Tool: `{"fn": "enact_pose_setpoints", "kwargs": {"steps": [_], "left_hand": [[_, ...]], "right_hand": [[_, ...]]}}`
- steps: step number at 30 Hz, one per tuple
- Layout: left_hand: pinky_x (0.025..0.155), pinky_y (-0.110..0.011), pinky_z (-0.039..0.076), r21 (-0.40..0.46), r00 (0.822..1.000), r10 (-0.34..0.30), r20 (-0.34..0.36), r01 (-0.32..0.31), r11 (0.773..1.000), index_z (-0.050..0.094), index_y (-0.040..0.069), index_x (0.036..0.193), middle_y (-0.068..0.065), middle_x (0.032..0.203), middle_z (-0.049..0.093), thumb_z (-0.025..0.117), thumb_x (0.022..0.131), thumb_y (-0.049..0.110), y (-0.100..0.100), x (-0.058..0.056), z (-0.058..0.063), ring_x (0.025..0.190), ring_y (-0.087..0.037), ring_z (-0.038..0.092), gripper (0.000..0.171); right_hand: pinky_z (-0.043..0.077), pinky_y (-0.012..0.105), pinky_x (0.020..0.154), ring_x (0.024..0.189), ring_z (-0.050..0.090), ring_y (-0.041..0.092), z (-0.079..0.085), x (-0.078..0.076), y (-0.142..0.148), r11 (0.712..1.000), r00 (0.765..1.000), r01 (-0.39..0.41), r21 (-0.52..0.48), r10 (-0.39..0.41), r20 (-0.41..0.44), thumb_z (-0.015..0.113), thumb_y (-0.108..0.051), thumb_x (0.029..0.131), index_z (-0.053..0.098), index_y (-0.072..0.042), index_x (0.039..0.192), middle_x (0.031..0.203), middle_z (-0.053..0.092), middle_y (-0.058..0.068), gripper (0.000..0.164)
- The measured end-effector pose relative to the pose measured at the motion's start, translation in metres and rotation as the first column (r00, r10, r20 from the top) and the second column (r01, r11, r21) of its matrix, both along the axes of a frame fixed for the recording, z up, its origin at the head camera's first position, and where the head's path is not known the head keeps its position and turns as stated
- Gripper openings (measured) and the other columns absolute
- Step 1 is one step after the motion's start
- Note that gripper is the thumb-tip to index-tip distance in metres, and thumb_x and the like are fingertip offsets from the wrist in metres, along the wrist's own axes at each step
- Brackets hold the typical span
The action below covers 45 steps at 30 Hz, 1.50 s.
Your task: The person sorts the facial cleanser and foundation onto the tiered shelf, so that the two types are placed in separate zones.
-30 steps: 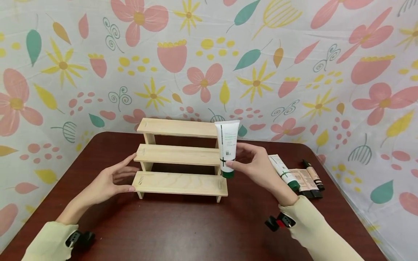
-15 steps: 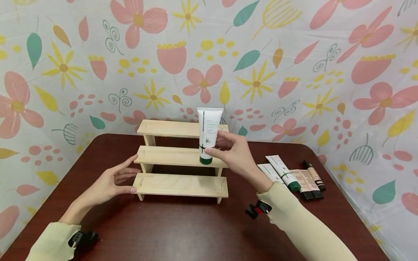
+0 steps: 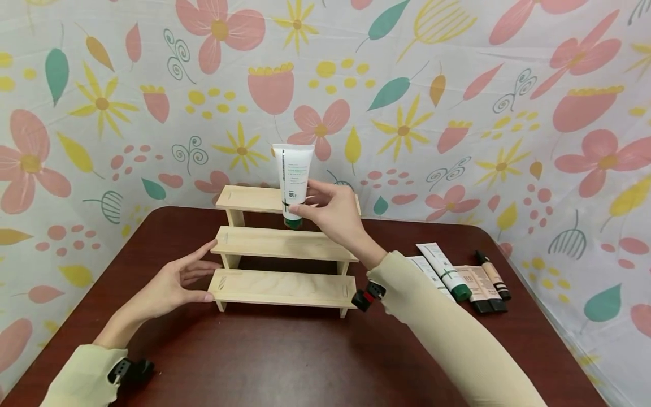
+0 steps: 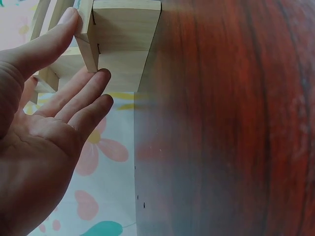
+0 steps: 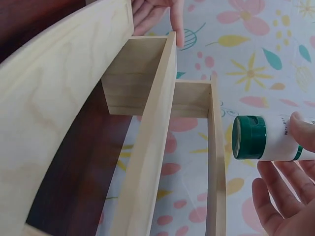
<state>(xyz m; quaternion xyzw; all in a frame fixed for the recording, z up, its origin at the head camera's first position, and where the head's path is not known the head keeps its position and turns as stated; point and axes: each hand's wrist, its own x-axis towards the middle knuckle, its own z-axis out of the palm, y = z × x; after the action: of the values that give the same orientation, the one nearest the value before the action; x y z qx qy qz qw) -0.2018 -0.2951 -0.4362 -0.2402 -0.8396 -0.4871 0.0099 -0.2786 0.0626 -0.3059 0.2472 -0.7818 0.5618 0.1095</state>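
Note:
A white squeeze tube [image 3: 295, 175] with a green cap is pinched upright between the thumb and fingers of my right hand [image 3: 333, 215], in front of the top shelf. In the right wrist view its green cap [image 5: 250, 137] is apart from the wood. The three-tier wooden stand [image 3: 285, 288] stands on the table. My left hand [image 3: 168, 285] rests against the stand's left end, thumb at the bottom shelf and fingers by the middle one. Those fingers [image 4: 91, 98] look straight and spread in the left wrist view.
Right of the stand lie two more white tubes, one with its green cap [image 3: 461, 292] showing, beside beige tubes [image 3: 478, 288] with black caps and a slim beige tube [image 3: 492, 275]. A flower-printed cloth [image 3: 407, 113] hangs behind the dark wooden table [image 3: 285, 362].
My right hand has carried the white squeeze tube leftward and up, from the stand's right end to before the top shelf. My left hand stays at the stand's left end.

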Motion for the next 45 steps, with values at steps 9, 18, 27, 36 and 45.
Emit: {"fn": "enact_pose_setpoints", "kwargs": {"steps": [9,18,27,36,45], "left_hand": [[0.100,-0.020,0.048,-0.006,1.000,0.003,0.012,-0.003,1.000,0.031,0.018,0.168,-0.015,0.130,0.071,0.093,0.081,0.009,-0.001,-0.001,0.001,0.122,-0.040,0.066,0.107],[0.099,-0.017,0.047,0.014,1.000,-0.001,-0.002,0.001,1.000,0.032,0.017,0.168,-0.017,0.130,0.070,0.092,0.082,0.009,0.000,0.003,0.003,0.121,-0.042,0.066,0.105],[0.099,-0.018,0.046,0.008,1.000,0.007,0.006,-0.007,1.000,0.033,0.018,0.168,-0.015,0.129,0.071,0.093,0.081,0.010,0.000,0.003,0.004,0.121,-0.041,0.066,0.106],[0.100,-0.019,0.047,-0.009,0.999,0.021,0.025,-0.021,1.000,0.032,0.020,0.168,-0.014,0.130,0.071,0.093,0.081,0.012,-0.001,0.002,0.005,0.122,-0.039,0.067,0.106],[0.102,-0.031,0.050,-0.033,0.999,0.034,0.019,-0.033,0.999,0.032,0.021,0.168,-0.012,0.130,0.071,0.093,0.082,0.014,-0.001,0.002,0.005,0.122,-0.037,0.067,0.106]], "right_hand": [[0.058,0.032,0.079,0.094,0.076,0.014,0.006,-0.017,-0.032,0.999,1.000,0.010,-0.040,-0.009,0.017,0.091,-0.016,0.086,0.070,-0.008,0.139,0.106,0.079,0.002,0.058],[0.060,0.029,0.082,0.093,0.075,0.014,0.004,-0.032,-0.060,0.998,0.998,0.027,-0.064,-0.024,0.054,0.093,-0.012,0.083,0.071,-0.006,0.137,0.107,0.079,0.005,0.059],[0.056,0.027,0.085,0.090,0.075,0.011,0.003,-0.044,-0.075,0.996,0.996,0.062,-0.062,-0.058,0.066,0.094,-0.015,0.083,0.072,-0.009,0.137,0.102,0.079,0.002,0.059],[0.055,0.025,0.085,0.092,0.074,0.010,0.005,-0.053,-0.089,0.997,0.995,0.075,-0.025,-0.073,0.065,0.093,-0.017,0.084,0.070,-0.011,0.140,0.106,0.079,0.003,0.062],[0.056,0.025,0.087,0.094,0.075,0.011,0.001,-0.058,-0.099,0.996,0.994,0.086,-0.005,-0.086,0.065,0.093,-0.018,0.084,0.071,-0.010,0.139,0.108,0.079,0.003,0.060]]}}
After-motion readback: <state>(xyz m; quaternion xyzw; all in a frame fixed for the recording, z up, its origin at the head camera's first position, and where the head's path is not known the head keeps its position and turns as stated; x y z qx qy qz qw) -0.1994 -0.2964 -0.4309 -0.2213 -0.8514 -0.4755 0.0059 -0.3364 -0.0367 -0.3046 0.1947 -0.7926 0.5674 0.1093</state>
